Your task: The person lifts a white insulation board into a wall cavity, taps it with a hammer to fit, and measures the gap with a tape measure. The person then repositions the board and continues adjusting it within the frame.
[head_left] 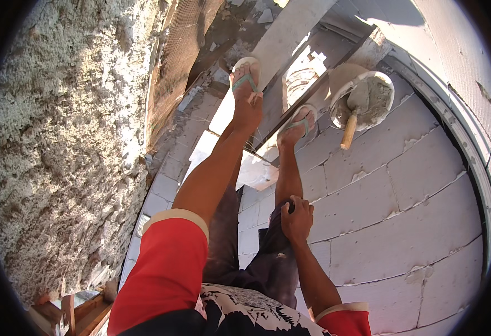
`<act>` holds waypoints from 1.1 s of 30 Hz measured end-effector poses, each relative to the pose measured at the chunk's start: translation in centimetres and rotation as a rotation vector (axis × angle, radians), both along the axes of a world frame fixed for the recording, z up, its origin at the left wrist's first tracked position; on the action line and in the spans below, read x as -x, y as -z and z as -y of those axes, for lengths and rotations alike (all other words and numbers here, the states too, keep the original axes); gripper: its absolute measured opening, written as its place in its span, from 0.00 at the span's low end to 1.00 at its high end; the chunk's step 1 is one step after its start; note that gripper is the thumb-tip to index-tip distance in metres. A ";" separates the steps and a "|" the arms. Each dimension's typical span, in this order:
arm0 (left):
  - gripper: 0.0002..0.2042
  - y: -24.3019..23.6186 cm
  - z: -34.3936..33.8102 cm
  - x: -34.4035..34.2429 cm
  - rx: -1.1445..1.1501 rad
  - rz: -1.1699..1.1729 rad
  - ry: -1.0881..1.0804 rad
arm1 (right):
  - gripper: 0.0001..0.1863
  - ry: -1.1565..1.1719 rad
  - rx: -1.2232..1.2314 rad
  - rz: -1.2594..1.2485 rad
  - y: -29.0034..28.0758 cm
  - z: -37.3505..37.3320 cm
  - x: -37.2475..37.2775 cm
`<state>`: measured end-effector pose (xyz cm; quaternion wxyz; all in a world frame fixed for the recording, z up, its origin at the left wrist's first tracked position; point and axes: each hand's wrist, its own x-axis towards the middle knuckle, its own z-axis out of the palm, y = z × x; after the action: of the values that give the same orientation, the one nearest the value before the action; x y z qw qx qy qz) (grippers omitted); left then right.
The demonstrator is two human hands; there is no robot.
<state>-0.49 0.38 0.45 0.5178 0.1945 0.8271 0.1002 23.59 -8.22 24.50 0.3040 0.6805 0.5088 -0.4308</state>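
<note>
While the left arm, in a red sleeve with a cream cuff, reaches down in the head view, the left hand is right by the left flip-flop, pale-soled with a green strap; its fingers are mostly hidden, so whether they're apart or together, I can't tell. Over to the right hand, and it's at the knee of the dark cloth trousers, fingers bent, a small gap by the thumb; whether they pinch the fabric, no telling.

Underfoot on the left, a smooth pale plank; beside it, a brown, grainy timber board. Look at that wall on the left, crumbly and pitted, against the flat grey block wall opposite, mortar squeezing out of its joints!

Now the containers: just beyond the right flip-flop sits a round, white-rimmed bucket, with wet grey mortar in it. A trowel lies there, blade in the mix, rounded wooden handle jutting over the rim.
</note>
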 end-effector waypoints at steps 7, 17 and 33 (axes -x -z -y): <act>0.16 0.3 0.5 2.2 -0.242 -0.139 -0.015 | 0.19 0.000 -0.003 -0.002 0.0 -0.1 0.3; 0.15 -0.7 0.0 4.0 -0.153 -0.107 -0.017 | 0.18 -0.003 -0.007 -0.004 -0.1 -0.7 0.5; 0.16 -0.2 0.0 2.4 -0.159 -0.077 0.008 | 0.20 0.016 0.030 -0.003 0.1 -0.7 0.2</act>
<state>-2.88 0.34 0.67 0.4691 0.2421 0.8349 0.1561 23.44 -7.55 24.42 0.3101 0.6793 0.4974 -0.4416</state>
